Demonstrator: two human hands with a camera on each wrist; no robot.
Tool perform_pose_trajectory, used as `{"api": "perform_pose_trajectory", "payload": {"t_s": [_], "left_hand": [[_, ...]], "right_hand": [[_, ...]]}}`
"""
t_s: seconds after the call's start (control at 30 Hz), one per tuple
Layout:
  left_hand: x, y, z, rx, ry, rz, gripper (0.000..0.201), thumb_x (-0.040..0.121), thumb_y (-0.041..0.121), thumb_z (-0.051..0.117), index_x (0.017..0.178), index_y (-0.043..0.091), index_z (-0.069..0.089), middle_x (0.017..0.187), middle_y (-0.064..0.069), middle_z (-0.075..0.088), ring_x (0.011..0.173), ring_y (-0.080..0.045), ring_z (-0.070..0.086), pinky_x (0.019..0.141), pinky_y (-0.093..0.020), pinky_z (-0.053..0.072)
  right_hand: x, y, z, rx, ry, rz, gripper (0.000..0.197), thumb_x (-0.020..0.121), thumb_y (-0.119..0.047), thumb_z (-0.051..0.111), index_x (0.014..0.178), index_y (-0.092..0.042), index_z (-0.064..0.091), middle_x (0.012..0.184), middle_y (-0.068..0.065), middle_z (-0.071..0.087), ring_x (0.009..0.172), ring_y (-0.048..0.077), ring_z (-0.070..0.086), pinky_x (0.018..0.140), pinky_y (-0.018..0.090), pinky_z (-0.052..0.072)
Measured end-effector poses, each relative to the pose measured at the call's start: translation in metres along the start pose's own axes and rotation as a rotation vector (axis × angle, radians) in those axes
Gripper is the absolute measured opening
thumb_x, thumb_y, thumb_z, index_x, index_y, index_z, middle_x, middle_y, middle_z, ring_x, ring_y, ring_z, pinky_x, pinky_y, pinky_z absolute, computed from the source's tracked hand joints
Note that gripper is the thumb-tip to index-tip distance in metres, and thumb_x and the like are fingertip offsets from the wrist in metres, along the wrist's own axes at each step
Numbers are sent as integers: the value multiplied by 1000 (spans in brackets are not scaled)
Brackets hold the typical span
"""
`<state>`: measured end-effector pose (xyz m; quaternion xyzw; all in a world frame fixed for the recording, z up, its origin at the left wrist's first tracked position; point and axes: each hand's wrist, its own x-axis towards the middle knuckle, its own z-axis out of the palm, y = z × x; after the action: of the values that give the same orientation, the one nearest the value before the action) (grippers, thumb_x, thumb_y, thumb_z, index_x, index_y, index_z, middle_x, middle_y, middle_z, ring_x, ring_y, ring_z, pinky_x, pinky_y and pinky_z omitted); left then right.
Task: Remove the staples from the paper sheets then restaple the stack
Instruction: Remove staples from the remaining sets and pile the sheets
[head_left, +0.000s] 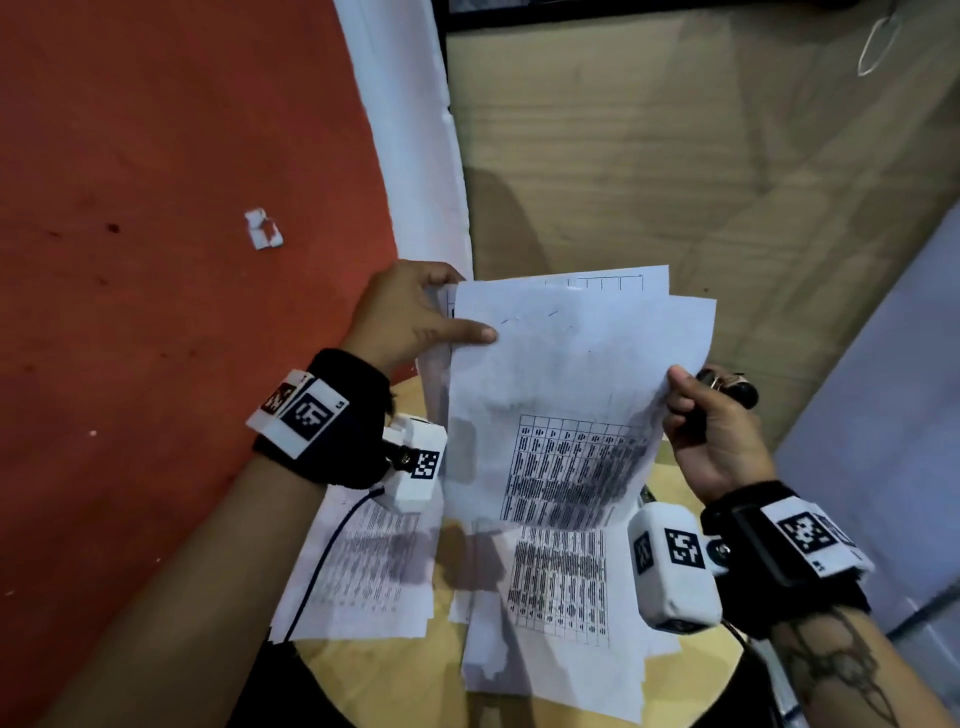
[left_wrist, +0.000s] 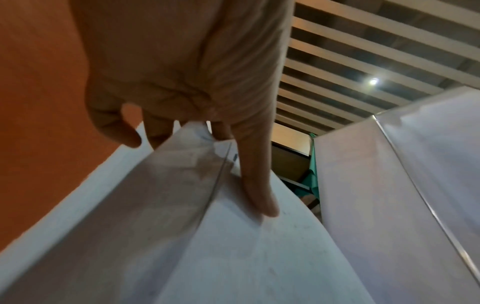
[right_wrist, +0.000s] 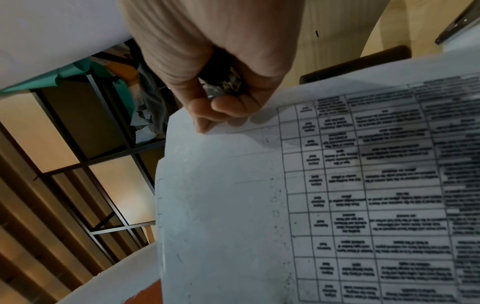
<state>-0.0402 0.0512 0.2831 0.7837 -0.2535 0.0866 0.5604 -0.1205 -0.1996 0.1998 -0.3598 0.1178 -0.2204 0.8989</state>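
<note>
Pinching sheets (head_left: 566, 384), both hands raised

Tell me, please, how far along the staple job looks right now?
Done: loose sheets lie unstapled on the table. In hand: left hand and right hand hold up a stack; the right also grips a dark tool. Left: restapling; no stapler shows.

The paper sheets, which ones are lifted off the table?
The sheets held up by the left hand and right hand; the others lie flat on the table.
</note>
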Motion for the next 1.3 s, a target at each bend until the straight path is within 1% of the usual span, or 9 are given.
{"api": "perform_pose_trajectory", "payload": {"t_s": [0.17,0.27,0.37,0.5,0.57,0.7,0.87,0.97,1.3], "left_hand": [[-2,5,6,-98,-183,-112,17,70,-1,77,85,0,70,79,-8,72,72,-15,65,66,-23,53],[-3,2,6,-122,-226,-145,14,76,-5,70,82,8,70,71,5,72,65,-8,66,64,-19,54],[-6,3,5,-147,-257,-137,13,80,-4,67,80,8,66,66,8,71,61,-3,64,57,-15,51],[-7,4,3,-175,-246,-104,15,81,-8,64,80,7,61,64,9,68,60,-1,63,56,-14,49],[-6,7,3,-186,-205,-77,20,77,-12,65,84,7,62,68,7,68,62,-2,63,58,-15,50],[-6,12,2,-146,-120,-20,28,69,-9,75,84,13,65,78,-2,66,66,-7,61,60,-18,51],[-12,21,-4,-74,-156,-2,22,62,3,82,82,7,73,82,-12,73,69,-15,64,64,-25,54],[-17,30,-4,-116,-187,6,20,69,-7,76,77,9,70,65,6,69,59,-3,61,56,-15,46],[-19,39,-2,-174,-225,-7,23,71,-13,70,73,10,67,58,9,67,56,0,60,54,-13,46]], "right_hand": [[-6,0,2,-2,57,29,24,87,1,54,87,-20,43,53,-8,60,36,0,44,34,11,32],[-14,-3,9,-107,206,-106,29,87,-9,61,78,-24,38,49,-13,54,39,0,40,34,12,29],[-22,-13,14,-321,283,-276,26,89,-23,61,82,-26,36,71,-8,45,51,4,37,43,16,31],[-32,-6,33,-464,11,-245,12,90,-19,51,84,-23,42,67,-6,41,51,5,39,45,19,32],[-39,2,42,-705,-175,-279,20,80,-35,60,95,-26,49,79,-6,44,66,6,44,52,18,38],[-53,9,70,-1140,-364,-682,55,70,-22,81,116,-11,52,101,-6,49,91,4,54,84,11,42],[-48,12,98,-1360,-551,-1112,36,64,0,73,98,-2,60,99,13,57,86,28,58,69,39,47],[-50,9,105,-1396,-697,-1206,36,62,1,67,98,1,62,101,17,59,85,35,61,60,41,54],[-54,4,109,-1384,-737,-1320,36,59,8,69,95,4,66,92,18,62,83,36,61,56,41,53]]}}
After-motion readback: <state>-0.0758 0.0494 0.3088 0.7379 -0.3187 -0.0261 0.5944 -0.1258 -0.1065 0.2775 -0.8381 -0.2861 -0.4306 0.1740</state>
